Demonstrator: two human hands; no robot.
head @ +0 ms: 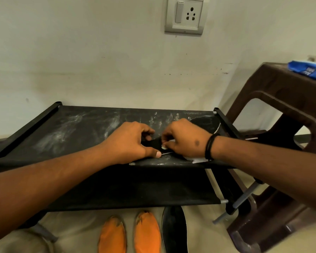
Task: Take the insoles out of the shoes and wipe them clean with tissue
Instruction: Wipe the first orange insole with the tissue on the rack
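While both hands work on the top shelf of the shoe rack (66, 128), the step in hand looks like the wiping itself: a black insole (204, 123) already lies out of its shoe on the dusty fabric, right of the shelf's middle. The left hand (130, 141) presses the insole's near-left part down, its fingers (146, 133) curled over the edge and the thumb laid flat along the near rim, so it holds the piece steady. The right hand (184, 139) has its fingers curled down and pinches a small wad of white tissue (165, 146) against the insole's surface, just beside the left thumb. More white tissue shows under the right wrist at the shelf's near rail.

The insole's long axis runs on a slant, from near-left under the hands to far-right, where its rounded end reaches the shelf's right rail. Whether that end is toe or heel I cannot tell.

Next, I judge, the tissue should be drawn along that slant toward the far-right end while the left hand keeps the insole from sliding.

On the floor, nearer the viewer, lie two orange insoles (130, 234) side by side and another black insole (174, 230) to their right, all pointing lengthwise toward the wall. A brown stool (274, 110) stands at the right carrying a blue packet (306, 68).
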